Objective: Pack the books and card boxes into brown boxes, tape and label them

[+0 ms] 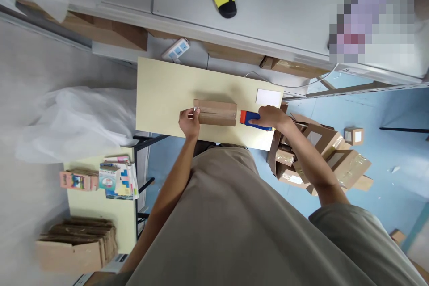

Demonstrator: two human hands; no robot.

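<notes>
Carton [217, 118] lies mid-way along the worktop [164, 89], judged light, stiff-walled but crushable, perhaps slippery where taped, best held by its ends: left hand [189, 122] pinches the 9 o'clock end, right hand [268, 117] grips a tape dispenser [247, 117] near 3 o'clock.

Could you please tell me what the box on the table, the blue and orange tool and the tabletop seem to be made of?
Box: most likely cardboard, mainly matt and glossy in places, judging by its plain brown faces and lengthwise seam. Blue and orange tool: probably plastic, from its smooth, solid colours. Tabletop: perhaps laminated board; it looks flat, smooth and evenly pale yellow.
</notes>
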